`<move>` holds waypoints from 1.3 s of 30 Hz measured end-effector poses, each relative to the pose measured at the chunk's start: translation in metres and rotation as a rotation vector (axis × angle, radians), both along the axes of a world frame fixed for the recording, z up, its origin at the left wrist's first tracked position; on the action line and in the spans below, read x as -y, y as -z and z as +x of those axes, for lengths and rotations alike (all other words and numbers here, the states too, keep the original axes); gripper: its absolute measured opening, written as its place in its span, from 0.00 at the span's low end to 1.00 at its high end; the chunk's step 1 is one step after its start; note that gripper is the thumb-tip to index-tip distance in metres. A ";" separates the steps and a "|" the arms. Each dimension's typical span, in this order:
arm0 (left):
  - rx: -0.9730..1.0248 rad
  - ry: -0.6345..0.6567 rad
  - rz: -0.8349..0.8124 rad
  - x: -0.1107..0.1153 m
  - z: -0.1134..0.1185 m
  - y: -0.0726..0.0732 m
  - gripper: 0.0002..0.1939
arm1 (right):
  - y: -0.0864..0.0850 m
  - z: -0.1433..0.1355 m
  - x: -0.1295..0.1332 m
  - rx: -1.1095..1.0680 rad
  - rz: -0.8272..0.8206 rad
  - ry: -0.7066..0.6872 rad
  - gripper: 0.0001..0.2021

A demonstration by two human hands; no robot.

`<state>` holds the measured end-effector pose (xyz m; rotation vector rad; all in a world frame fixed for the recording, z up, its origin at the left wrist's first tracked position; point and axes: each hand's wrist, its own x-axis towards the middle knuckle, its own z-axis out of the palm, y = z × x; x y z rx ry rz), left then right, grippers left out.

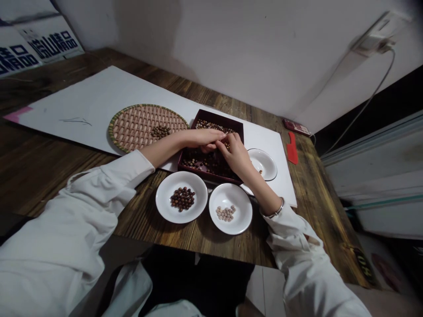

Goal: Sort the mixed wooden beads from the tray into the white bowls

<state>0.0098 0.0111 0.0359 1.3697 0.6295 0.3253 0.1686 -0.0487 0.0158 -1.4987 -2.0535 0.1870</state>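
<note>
Over a dark red box point(211, 175) of mixed beads, my left hand point(205, 138) and my right hand point(234, 152) meet at the fingertips. The left palm faces down, its fingers closed together; the right thumb and fingers are pinched. Whatever they hold is too small to make out. In front of the box, one white bowl point(161, 207) holds dark brown beads point(182, 199). Beside it, another white bowl point(231, 226) contains pale beads point(225, 213). A round woven tray point(132, 125) on the left carries a pile of brownish beads point(161, 131).
A third white bowl point(267, 163) stands right of the box, partly behind my right forearm. The box and woven tray rest on a white board point(86, 97). Farther right lie a red scraper point(292, 149) and a red phone-like object point(296, 127) near the wall.
</note>
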 end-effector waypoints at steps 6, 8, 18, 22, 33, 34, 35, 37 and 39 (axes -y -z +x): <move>-0.001 0.014 0.019 -0.003 0.000 0.003 0.14 | 0.003 0.003 -0.003 0.001 0.017 -0.006 0.07; -0.001 0.017 0.029 -0.002 0.000 0.003 0.15 | 0.003 0.003 -0.004 0.004 0.022 -0.005 0.06; 0.013 0.022 0.049 -0.005 0.000 0.006 0.17 | 0.004 0.005 -0.005 0.012 0.036 -0.019 0.04; 0.020 0.020 0.048 -0.005 0.001 0.005 0.17 | 0.004 0.004 -0.005 0.015 0.039 -0.020 0.03; -0.097 -0.041 0.119 0.004 0.003 -0.009 0.21 | 0.005 0.004 -0.004 0.022 0.011 -0.054 0.06; -0.090 -0.044 0.113 0.004 0.003 -0.010 0.20 | 0.005 0.004 -0.003 0.029 0.008 -0.052 0.06; -0.085 -0.042 0.106 0.004 0.003 -0.010 0.18 | 0.005 0.004 -0.003 0.036 0.004 -0.048 0.07; -0.089 -0.034 0.090 0.004 0.004 -0.011 0.14 | 0.004 0.004 -0.003 0.047 -0.004 -0.039 0.08; -0.105 -0.035 0.061 0.004 0.004 -0.011 0.10 | 0.003 0.004 -0.002 0.049 -0.013 -0.038 0.08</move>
